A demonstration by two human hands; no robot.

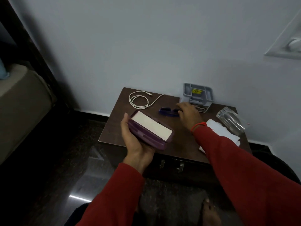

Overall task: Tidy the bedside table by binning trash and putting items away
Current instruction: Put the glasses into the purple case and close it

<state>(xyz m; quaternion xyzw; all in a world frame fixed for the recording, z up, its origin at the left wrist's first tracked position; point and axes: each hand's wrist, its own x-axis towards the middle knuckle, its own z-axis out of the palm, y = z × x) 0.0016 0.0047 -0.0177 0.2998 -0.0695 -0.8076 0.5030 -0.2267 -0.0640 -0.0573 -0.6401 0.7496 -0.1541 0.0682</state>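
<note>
Left hand holding open purple case, right hand on blue glasses, bedside table

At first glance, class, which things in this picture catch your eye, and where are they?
The left hand holds an open purple case with a pale lining at centre, above the table's front edge. The right hand reaches for dark blue glasses mid-table. A coiled white cable lies at the back left of the brown bedside table.

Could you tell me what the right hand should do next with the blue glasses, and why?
Probably close the right hand on the blue glasses and lift them into the open purple case held in the left hand. The hand already rests on them, and the case lies open.
</note>
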